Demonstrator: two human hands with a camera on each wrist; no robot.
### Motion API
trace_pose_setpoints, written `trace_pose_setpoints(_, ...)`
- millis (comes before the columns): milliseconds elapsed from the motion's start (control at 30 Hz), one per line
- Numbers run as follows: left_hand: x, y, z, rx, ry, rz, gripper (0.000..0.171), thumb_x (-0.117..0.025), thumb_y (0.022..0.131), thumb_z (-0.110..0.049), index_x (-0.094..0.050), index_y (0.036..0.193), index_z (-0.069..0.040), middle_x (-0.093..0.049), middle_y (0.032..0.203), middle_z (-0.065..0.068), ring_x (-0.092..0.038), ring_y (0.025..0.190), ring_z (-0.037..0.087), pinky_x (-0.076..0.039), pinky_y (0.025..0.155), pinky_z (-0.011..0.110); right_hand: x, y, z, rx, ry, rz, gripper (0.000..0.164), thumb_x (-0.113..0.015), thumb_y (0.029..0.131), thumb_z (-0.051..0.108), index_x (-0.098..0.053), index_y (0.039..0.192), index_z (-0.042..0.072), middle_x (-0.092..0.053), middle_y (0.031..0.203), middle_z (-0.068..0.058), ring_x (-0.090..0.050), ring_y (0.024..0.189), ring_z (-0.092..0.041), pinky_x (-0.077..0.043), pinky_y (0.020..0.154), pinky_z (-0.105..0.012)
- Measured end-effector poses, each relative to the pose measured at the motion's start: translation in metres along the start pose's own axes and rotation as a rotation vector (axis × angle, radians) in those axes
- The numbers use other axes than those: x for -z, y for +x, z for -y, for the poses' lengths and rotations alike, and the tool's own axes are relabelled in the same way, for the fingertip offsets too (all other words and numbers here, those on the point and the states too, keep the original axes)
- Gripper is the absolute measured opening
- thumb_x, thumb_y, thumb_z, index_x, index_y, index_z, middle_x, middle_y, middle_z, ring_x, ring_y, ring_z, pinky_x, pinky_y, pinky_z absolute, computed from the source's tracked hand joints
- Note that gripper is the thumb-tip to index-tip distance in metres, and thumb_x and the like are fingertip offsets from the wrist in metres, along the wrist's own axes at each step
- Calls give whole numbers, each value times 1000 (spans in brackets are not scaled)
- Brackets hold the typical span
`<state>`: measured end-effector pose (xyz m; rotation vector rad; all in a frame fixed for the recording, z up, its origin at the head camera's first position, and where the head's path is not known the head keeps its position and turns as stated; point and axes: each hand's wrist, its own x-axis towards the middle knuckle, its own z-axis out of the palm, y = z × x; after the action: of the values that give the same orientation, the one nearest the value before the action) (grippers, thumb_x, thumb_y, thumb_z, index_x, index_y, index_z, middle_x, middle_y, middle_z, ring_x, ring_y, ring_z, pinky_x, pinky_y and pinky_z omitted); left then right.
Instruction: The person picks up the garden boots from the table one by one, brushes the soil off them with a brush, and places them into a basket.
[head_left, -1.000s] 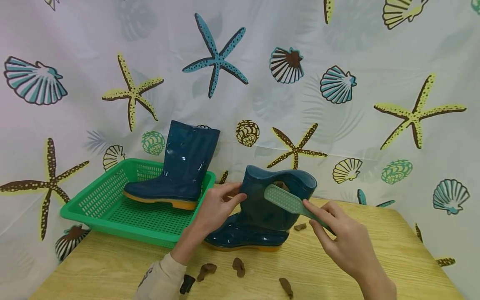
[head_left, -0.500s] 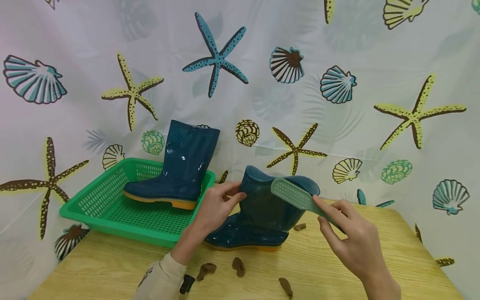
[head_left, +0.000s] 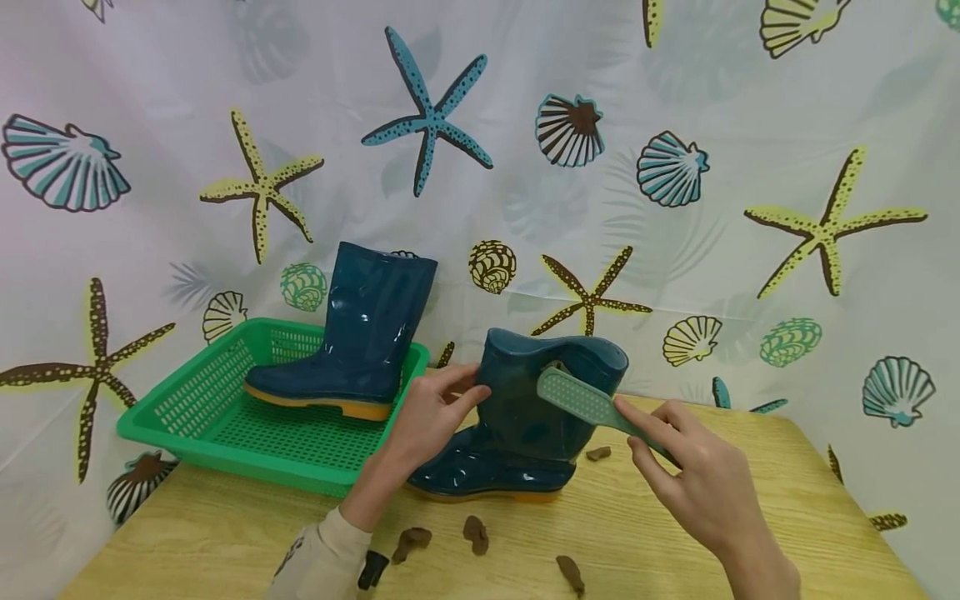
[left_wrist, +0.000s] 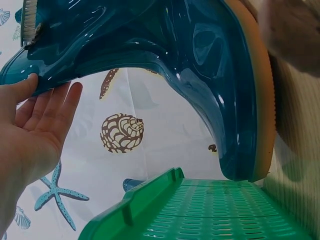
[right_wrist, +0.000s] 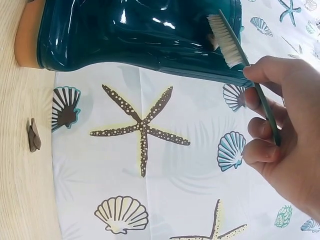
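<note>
A dark blue rain boot [head_left: 517, 408] with an orange sole stands on the table. My left hand [head_left: 427, 417] pinches its shaft below the top rim, thumb in front and fingers behind. In my right hand [head_left: 697, 475] is a green scrub brush [head_left: 573, 394], gripped by its handle. Its white bristles [right_wrist: 226, 42] press on the upper shaft, and the rim dips inward there. A brown smear [right_wrist: 212, 41] shows by the bristles in the right wrist view. A second rain boot [head_left: 360, 333] stands in a green plastic basket [head_left: 225, 458] to the left.
Several brown lumps lie on the wooden table [head_left: 675, 550]: one lump [head_left: 598, 453] is right of the boot, another lump [head_left: 476, 534] in front. A patterned curtain [head_left: 525, 192] hangs behind the table.
The brush went right and up along the shaft, then came back left and down. The boot's rim flattened out and dented again. My left hand kept its hold.
</note>
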<state>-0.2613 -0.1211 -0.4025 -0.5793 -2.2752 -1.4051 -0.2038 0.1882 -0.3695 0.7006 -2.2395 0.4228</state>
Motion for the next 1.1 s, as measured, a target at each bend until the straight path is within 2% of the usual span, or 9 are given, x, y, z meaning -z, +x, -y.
trace_pose_setpoints(200,-1,1,0,12,0,-17,34,-67,96,-24,-68,128,-11,-74,101,2,-70,93,16,-59,80,33,1,0,0,-2,11,24,49,-79,77,5,-73,123,21,-53,84,12,-30,56,7,-22,45,-13)
trace_pose_setpoints(400,-1,1,-1,20,13,-34,32,-66,97,-22,-69,126,-10,-73,100,3,-71,90,17,-60,79,34,7,0,0,47,79,-84,52,-75,76,2,-72,125,18,-57,84,8,-35,58,3,-23,48,-10)
trace_pose_setpoints(500,-2,0,-1,18,13,-32,32,-66,97,-22,-69,126,-10,-74,101,4,-71,90,17,-60,79,34,8,1,0,41,51,-93,51,-74,78,5,-70,127,20,-57,84,8,-35,57,2,-23,48,-10)
trace_pose_setpoints(767,-2,1,-2,41,-4,-6,36,-66,96,-25,-67,129,-10,-74,106,5,-70,95,17,-59,83,36,3,0,-1,3,1,-27,50,-79,76,5,-73,123,21,-52,82,12,-29,57,6,-20,46,-11)
trace_pose_setpoints(1100,-2,1,-1,47,-11,-38,33,-69,94,-25,-70,126,-14,-74,103,3,-73,89,16,-60,81,37,2,-3,1,-2,18,112,39,-77,79,9,-76,115,25,-48,80,18,-28,56,7,-25,46,-14)
